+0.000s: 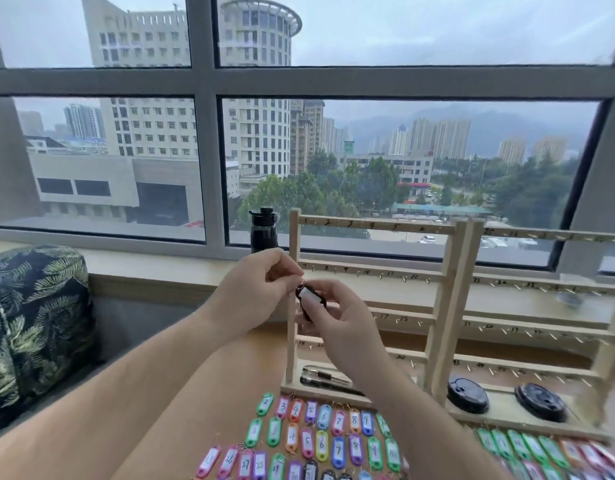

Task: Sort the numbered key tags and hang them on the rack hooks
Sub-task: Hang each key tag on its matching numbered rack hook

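We hold a black key tag (310, 300) between both hands, raised just in front of the left post of the wooden rack (450, 271). The left hand (259, 285) pinches the small metal ring (301, 284) at the tag's top, while the right hand (339, 318) curls thumb and fingers round its body, probably to steady it while the ring is readied for a hook. We cannot read its number. The other tags (319, 436) lie in numbered rows on the bench (527, 348) below our wrists, seemingly ordered for picking in turn. The rack's numbered hooks look bare.
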